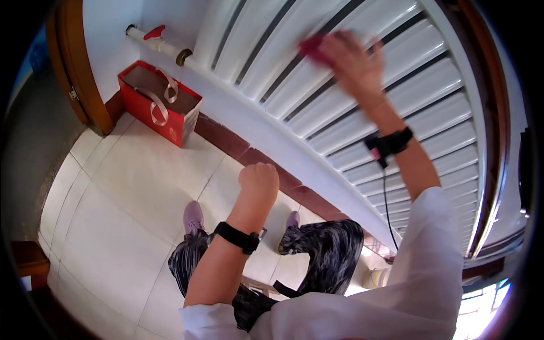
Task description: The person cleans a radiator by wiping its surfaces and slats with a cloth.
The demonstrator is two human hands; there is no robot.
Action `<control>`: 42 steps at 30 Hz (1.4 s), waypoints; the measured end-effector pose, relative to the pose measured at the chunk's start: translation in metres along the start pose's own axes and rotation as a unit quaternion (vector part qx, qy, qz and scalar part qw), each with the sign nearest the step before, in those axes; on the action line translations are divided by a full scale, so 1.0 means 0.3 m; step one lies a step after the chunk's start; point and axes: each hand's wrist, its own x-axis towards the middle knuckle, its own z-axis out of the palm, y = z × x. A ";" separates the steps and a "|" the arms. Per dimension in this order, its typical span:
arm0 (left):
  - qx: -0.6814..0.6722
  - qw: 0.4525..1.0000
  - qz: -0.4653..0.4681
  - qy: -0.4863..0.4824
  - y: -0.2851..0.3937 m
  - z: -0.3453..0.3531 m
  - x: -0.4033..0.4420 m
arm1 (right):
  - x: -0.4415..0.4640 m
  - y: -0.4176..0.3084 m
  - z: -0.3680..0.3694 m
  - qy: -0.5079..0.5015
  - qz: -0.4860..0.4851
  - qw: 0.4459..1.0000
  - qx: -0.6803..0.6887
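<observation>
My right hand [354, 71] presses a dark pink cloth [315, 51] against the front of a white radiator [263, 48]. Motion blurs both the hand and the cloth. The thumb side of that hand is spread a little, while the other fingers lie over the cloth. Below and to the left, my left hand [259, 178] hangs in front of my body, curled into a fist and apart from the radiator. Nothing shows in it, though its palm side is hidden. A black band is strapped round each wrist.
A red gift bag [156, 107] with ribbon handles stands on the tiled floor [119, 187] by the wall. Above it runs a white pipe with a red-handled valve [154, 33]. A wooden door frame [79, 68] is at left. A black cable [387, 209] hangs from my right wrist.
</observation>
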 end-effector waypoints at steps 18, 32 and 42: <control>-0.007 1.000 0.004 0.021 0.011 0.008 -0.005 | -0.197 -0.406 0.154 -0.076 -0.081 0.977 0.184; -0.043 0.998 0.009 0.041 -0.009 0.011 0.002 | -0.326 -0.378 0.006 -0.065 0.088 0.964 0.243; -0.019 1.000 0.004 0.021 0.023 0.035 0.022 | -0.292 -0.468 0.165 -0.042 0.057 0.964 0.255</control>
